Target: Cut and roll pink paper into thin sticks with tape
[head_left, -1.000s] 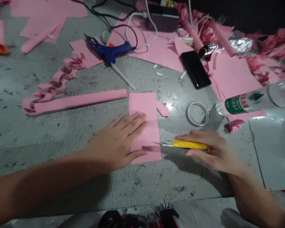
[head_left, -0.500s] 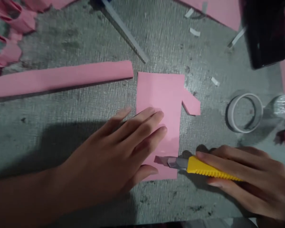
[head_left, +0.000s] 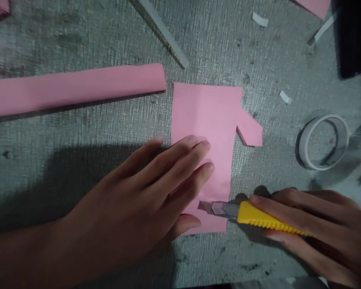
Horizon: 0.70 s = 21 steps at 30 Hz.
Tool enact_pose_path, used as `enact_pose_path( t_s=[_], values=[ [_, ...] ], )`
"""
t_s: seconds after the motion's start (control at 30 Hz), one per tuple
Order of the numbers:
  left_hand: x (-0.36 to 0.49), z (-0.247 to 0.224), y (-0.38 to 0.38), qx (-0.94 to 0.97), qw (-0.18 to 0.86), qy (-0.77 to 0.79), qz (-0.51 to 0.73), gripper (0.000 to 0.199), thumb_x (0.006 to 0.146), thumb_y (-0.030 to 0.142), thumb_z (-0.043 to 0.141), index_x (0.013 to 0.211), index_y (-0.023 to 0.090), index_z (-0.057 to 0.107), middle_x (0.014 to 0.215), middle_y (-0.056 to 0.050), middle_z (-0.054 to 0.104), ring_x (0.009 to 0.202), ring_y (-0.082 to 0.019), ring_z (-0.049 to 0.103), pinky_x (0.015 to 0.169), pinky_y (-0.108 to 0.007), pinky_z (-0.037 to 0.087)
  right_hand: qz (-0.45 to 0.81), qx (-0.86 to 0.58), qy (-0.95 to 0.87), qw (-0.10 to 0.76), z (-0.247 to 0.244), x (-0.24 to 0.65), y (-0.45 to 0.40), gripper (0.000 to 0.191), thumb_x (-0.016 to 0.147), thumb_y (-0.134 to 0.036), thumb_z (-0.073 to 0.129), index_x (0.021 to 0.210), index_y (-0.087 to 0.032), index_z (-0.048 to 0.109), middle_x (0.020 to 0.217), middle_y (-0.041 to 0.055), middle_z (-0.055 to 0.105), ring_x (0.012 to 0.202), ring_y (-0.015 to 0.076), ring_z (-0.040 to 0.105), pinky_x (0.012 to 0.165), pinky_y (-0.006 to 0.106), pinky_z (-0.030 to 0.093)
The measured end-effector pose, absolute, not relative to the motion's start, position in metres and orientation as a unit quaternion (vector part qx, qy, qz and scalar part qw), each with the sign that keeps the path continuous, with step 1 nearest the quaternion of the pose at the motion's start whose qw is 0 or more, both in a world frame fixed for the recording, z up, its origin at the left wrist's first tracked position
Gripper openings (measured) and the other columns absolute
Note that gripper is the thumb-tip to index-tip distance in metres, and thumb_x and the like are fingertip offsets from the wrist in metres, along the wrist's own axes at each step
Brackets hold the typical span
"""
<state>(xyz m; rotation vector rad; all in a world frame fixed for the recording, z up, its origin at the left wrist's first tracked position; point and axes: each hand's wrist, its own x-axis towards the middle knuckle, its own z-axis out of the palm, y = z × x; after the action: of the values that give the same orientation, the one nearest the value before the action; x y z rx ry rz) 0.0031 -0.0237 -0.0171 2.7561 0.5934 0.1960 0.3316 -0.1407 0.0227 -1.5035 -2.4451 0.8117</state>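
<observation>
Two bare hands are at a pink sheet (head_left: 206, 116), which lies on the counter (head_left: 108, 36) a little way in from the near edge. The left hand (head_left: 135, 196) rests on it, fingers stretched out and slightly parted, gripping nothing; it hides much of the sheet's left side. The right hand (head_left: 321, 224) has its fingers closed around a yellow utility knife (head_left: 252, 213), covering the rear of the handle. The blade (head_left: 218, 208) lies over the sheet's near end; whether it presses into the paper I cannot tell. A small pink tab (head_left: 249, 127) juts from the sheet's right side, joined or merely tucked under, which is unclear. Toward the counter's left edge, a long pink strip (head_left: 78, 86) runs out of view. Toward the far edge, a translucent stick (head_left: 165, 34) is cut off, as is a dark object (head_left: 355, 40) at the far right. A pale ring (head_left: 305, 142) lies beyond the right hand.
</observation>
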Motion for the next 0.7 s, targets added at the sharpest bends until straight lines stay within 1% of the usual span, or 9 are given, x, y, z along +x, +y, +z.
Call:
enact_pose_path(
  t_s=[0.1, 0.17, 0.27, 0.47, 0.53, 0.63, 0.7],
  values=[
    [0.003, -0.018, -0.025, 0.958, 0.166, 0.219, 0.076, 0.055, 0.116, 0.049, 0.039, 0.158, 0.016, 0.054, 0.175, -0.011, 0.045, 0.162, -0.031, 0.043, 0.137, -0.055, 0.036, 0.239, -0.517, -0.821, 0.045, 0.029, 0.329, -0.146, 0.049, 0.115, -0.028, 0.051, 0.163, -0.033, 0.054, 0.112, 0.0013, 0.08, 0.085, 0.0182, 0.078, 0.067, 0.039, 0.056],
    [0.003, -0.019, -0.026, 0.955, 0.171, 0.228, 0.078, 0.054, 0.116, 0.049, 0.04, 0.157, 0.018, 0.055, 0.175, -0.009, 0.045, 0.162, -0.031, 0.043, 0.138, -0.053, 0.033, 0.221, -0.52, -0.824, 0.028, 0.035, 0.328, -0.148, 0.049, 0.115, -0.028, 0.048, 0.164, -0.034, 0.053, 0.112, 0.0005, 0.081, 0.087, 0.0185, 0.079, 0.07, 0.04, 0.058],
    [0.004, -0.02, -0.028, 0.954, 0.169, 0.233, 0.086, 0.053, 0.115, 0.048, 0.043, 0.156, 0.019, 0.055, 0.175, -0.008, 0.045, 0.161, -0.031, 0.045, 0.139, -0.053, 0.031, 0.214, -0.516, -0.83, 0.005, 0.043, 0.329, -0.149, 0.05, 0.115, -0.027, 0.046, 0.165, -0.034, 0.053, 0.11, 0.0007, 0.082, 0.084, 0.0202, 0.079, 0.068, 0.04, 0.059],
    [0.002, -0.019, -0.029, 0.945, 0.205, 0.24, 0.084, 0.049, 0.111, 0.047, 0.053, 0.154, 0.024, 0.059, 0.166, -0.008, 0.055, 0.158, -0.036, 0.049, 0.135, -0.056, 0.04, 0.223, -0.519, -0.825, -0.008, 0.044, 0.337, -0.151, 0.054, 0.113, -0.034, 0.051, 0.167, -0.034, 0.05, 0.114, 0.0035, 0.084, 0.085, 0.0261, 0.081, 0.062, 0.045, 0.063],
    [0.001, -0.019, -0.029, 0.946, 0.206, 0.237, 0.084, 0.051, 0.111, 0.047, 0.054, 0.156, 0.023, 0.058, 0.168, -0.009, 0.053, 0.159, -0.037, 0.048, 0.136, -0.057, 0.038, 0.226, -0.519, -0.824, -0.009, 0.044, 0.339, -0.152, 0.057, 0.112, -0.033, 0.051, 0.169, -0.035, 0.047, 0.116, 0.0021, 0.085, 0.088, 0.0276, 0.083, 0.062, 0.046, 0.065],
    [0.0, -0.019, -0.029, 0.948, 0.192, 0.242, 0.08, 0.054, 0.113, 0.048, 0.051, 0.158, 0.02, 0.054, 0.174, -0.01, 0.045, 0.161, -0.035, 0.044, 0.139, -0.059, 0.031, 0.222, -0.52, -0.825, -0.004, 0.045, 0.341, -0.154, 0.06, 0.111, -0.03, 0.052, 0.17, -0.037, 0.045, 0.12, -0.0003, 0.085, 0.092, 0.028, 0.084, 0.061, 0.045, 0.066],
    [0.0, -0.02, -0.029, 0.95, 0.189, 0.235, 0.078, 0.054, 0.113, 0.049, 0.051, 0.159, 0.021, 0.054, 0.175, -0.009, 0.044, 0.161, -0.035, 0.044, 0.139, -0.058, 0.031, 0.226, -0.52, -0.824, -0.006, 0.047, 0.342, -0.155, 0.06, 0.111, -0.03, 0.052, 0.17, -0.037, 0.045, 0.121, -0.0005, 0.085, 0.091, 0.0278, 0.084, 0.06, 0.045, 0.066]
  ],
)
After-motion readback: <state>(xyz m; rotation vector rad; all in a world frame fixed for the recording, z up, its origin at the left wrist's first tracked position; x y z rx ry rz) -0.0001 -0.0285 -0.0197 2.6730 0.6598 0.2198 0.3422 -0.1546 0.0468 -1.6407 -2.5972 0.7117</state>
